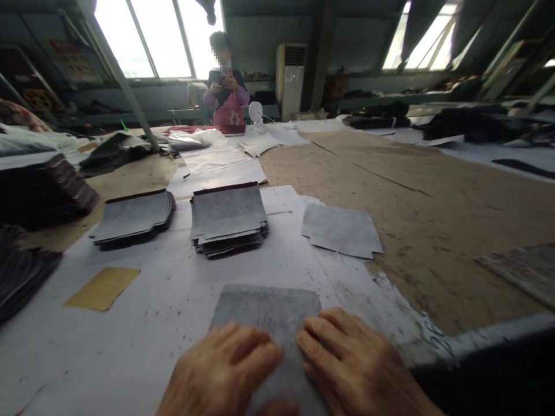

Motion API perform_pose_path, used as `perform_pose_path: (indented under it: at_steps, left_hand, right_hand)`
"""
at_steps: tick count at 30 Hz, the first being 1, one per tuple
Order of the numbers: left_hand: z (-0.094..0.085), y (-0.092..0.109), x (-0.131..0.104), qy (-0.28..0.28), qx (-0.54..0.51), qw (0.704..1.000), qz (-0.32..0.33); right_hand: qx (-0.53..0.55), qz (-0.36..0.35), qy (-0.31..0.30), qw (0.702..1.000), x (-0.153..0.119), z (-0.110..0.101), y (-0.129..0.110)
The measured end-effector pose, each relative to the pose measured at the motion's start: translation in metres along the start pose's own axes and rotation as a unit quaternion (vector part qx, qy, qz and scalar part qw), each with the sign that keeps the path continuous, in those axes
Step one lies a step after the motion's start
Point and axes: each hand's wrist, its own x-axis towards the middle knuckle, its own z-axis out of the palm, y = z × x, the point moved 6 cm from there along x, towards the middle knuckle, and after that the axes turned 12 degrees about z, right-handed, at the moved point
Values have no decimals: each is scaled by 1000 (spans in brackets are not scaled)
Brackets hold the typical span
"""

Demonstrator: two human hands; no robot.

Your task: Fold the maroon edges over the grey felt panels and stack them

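A grey sheet piece with rounded far corners lies flat in front of me on white paper. My left hand rests over its left side, fingers slightly bent and pointing right, the thumb blurred at the bottom edge. On the right side of the same piece, my right hand lies with its fingers extended across the surface. Both hands cover much of the near part, so the piece's lower end is hidden. Neither hand visibly grips anything.
Beyond lie a stack of grey pieces with dark red edging, a similar stack to its left, and a single grey piece. A yellow-brown square lies left. Dark stacks stand far left. A person is across the table.
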Motion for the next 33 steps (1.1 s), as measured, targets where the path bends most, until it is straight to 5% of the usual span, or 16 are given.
perform_pose_path:
  at_steps: [2, 8, 13, 23, 27, 33]
  left_hand:
    - [-1, -21, 20, 18, 10, 998, -52]
    - [40, -60, 52, -114, -19, 981, -154]
    - [42, -70, 45, -59, -64, 975, -204]
    - [38, -57, 46, 46, -56, 997, -9]
    - [38, -53, 44, 31, -30, 996, 74]
    - [41, -50, 43, -22, -8, 994, 108]
  right_hand:
    - [-29, -5, 9, 1000, -3, 7, -4]
    - [-9, -8, 12, 1000, 2, 14, -3]
    - [-41, -27, 50, 998, 2, 15, -5]
    - [-65, -27, 87, 994, -4, 17, -6]
    - [-76, -27, 112, 990, -5, 16, -7]
    - [-78, -29, 117, 990, -5, 15, -7]
